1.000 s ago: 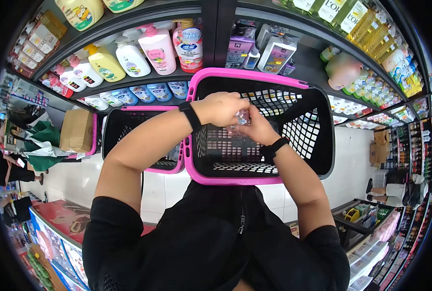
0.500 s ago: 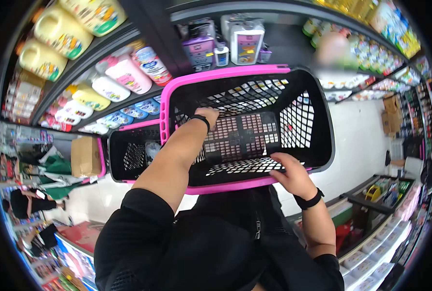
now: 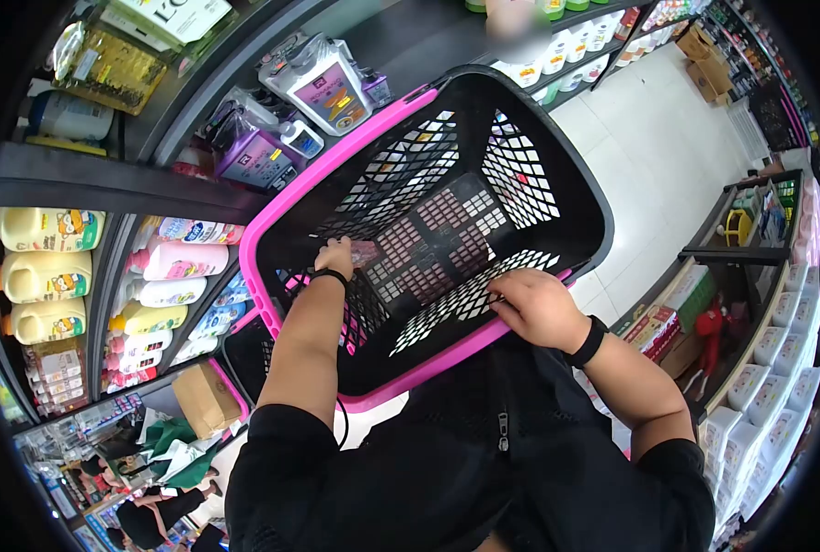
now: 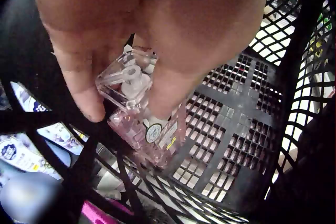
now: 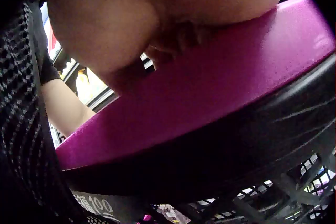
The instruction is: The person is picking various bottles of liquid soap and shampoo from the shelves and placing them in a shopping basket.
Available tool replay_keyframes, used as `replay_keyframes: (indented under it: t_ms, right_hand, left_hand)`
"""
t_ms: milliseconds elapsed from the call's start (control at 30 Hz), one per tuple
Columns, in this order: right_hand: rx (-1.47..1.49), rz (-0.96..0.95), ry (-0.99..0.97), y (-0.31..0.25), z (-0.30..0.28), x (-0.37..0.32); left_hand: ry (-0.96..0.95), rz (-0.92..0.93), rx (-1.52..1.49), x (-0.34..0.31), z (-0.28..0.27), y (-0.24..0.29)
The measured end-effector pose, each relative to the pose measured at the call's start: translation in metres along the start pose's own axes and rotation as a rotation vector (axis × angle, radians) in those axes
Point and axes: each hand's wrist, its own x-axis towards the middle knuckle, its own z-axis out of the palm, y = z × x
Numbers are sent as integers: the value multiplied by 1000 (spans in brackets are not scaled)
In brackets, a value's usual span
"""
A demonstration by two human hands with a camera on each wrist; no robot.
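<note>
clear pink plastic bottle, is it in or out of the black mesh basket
In: the left hand holds the bottle inside the basket; the left wrist view shows basket mesh behind it.

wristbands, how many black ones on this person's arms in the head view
2: the left wristband, just behind the left hand in the basket, and the right wristband, just behind the right hand at the basket's near rim. None seems hidden.
</note>
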Motion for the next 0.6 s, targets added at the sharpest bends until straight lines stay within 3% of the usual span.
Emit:
replay_keyframes:
  t_ms: [267,333,433,500,567,600]
  right_hand:
    - [-105,-42,54,-5,8,5]
    - [-76,-21,46,-7,7,6]
    - [-9,25,64,-8,4,10]
    - [22,17,72,-6,1,11]
    - [26,16,61,-5,1,12]
    - [26,9,68,-6,0,11]
  left_hand:
    - [-60,-5,-42,-20,-36,10]
    - [15,-5,-122,-24,-44,10]
    - [125,193,-242,-44,-96,12]
    - [282,349,-503,-57,-144,13]
    - [680,598,-657,-74,-207,9]
    - [823,571,-644,-88,-246,8]
